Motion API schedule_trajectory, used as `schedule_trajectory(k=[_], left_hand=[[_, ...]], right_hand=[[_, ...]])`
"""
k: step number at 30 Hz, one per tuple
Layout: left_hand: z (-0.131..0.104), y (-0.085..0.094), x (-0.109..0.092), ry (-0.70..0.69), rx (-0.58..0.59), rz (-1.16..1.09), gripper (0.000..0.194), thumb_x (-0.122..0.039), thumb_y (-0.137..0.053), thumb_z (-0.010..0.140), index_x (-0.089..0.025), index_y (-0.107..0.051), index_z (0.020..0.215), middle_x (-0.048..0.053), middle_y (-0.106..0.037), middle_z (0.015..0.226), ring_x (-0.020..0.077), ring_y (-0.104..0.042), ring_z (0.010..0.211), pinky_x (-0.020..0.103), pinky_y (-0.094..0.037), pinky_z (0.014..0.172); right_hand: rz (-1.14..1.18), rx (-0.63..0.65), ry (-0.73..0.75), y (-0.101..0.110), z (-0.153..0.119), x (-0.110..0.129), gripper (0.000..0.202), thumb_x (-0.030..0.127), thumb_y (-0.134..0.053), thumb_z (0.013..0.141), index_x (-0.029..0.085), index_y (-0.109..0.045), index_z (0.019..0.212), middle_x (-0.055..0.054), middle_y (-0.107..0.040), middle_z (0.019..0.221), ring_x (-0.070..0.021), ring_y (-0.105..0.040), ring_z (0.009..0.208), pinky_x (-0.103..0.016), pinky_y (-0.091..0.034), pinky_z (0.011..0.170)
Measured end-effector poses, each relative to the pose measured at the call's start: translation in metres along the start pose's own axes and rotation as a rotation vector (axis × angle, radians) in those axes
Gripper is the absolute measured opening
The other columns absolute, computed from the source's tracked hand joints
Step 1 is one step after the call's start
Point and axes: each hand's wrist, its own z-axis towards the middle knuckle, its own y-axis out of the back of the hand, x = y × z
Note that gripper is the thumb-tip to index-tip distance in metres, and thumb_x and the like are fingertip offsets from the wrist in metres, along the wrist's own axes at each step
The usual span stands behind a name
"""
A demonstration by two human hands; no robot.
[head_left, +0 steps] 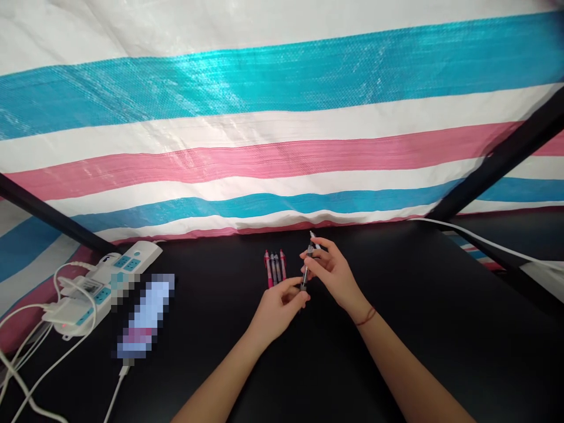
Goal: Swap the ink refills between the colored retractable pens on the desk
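Note:
A dark, partly clear pen [305, 273] is held upright and slightly tilted between my two hands. My left hand [282, 308] pinches its lower end. Higher up, the fingers of my right hand [332, 269] close round its upper part. Several pens [275, 267] lie side by side just beyond my left hand, pink ones at the outer sides and darker ones between them. Behind my right fingers another light-coloured pen or pen part [314, 236] shows, partly hidden.
On the black table [211, 341], a white power strip [143, 255] with plugs and cables lies at the left, beside a blurred phone [147, 314] on a cable. A striped sheet [282, 158] hangs behind. Black poles slant at both sides, and a white cable [484, 235] runs at the right.

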Motion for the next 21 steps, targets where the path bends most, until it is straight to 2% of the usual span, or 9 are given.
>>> schedule_trajectory(k=[5, 17, 21], left_hand=[[0.0013, -0.0017, -0.0004, 0.057, 0.018, -0.073, 0.029, -0.030, -0.062, 0.076, -0.014, -0.065, 0.101, 0.006, -0.069, 0.082, 0.0177, -0.064, 0.074, 0.030, -0.050, 0.070], [0.0031, -0.0010, -0.0020, 0.074, 0.032, -0.110, 0.031, -0.033, -0.065, 0.074, -0.013, -0.065, 0.098, 0.006, -0.067, 0.082, 0.0175, -0.064, 0.073, 0.028, -0.051, 0.063], [0.0029, -0.0018, -0.0003, 0.084, 0.035, -0.126, 0.033, -0.035, -0.067, 0.072, -0.013, -0.064, 0.097, 0.007, -0.066, 0.083, 0.0170, -0.064, 0.072, 0.027, -0.051, 0.062]], right_hand=[[-0.041, 0.071, -0.012, 0.0016, -0.0025, 0.0035, 0.036, 0.036, -0.071, 0.071, 0.021, -0.054, 0.099, -0.004, -0.068, 0.083, -0.0157, -0.065, 0.061, -0.029, -0.054, 0.053], [-0.062, 0.054, -0.046, 0.0024, -0.0036, 0.0048, 0.041, 0.038, -0.071, 0.070, 0.021, -0.054, 0.103, -0.005, -0.070, 0.086, -0.0179, -0.068, 0.064, -0.030, -0.055, 0.053], [-0.067, 0.073, -0.022, 0.0016, -0.0040, 0.0040, 0.035, 0.037, -0.070, 0.071, 0.020, -0.056, 0.098, -0.005, -0.070, 0.082, -0.0171, -0.067, 0.063, -0.029, -0.055, 0.053]])
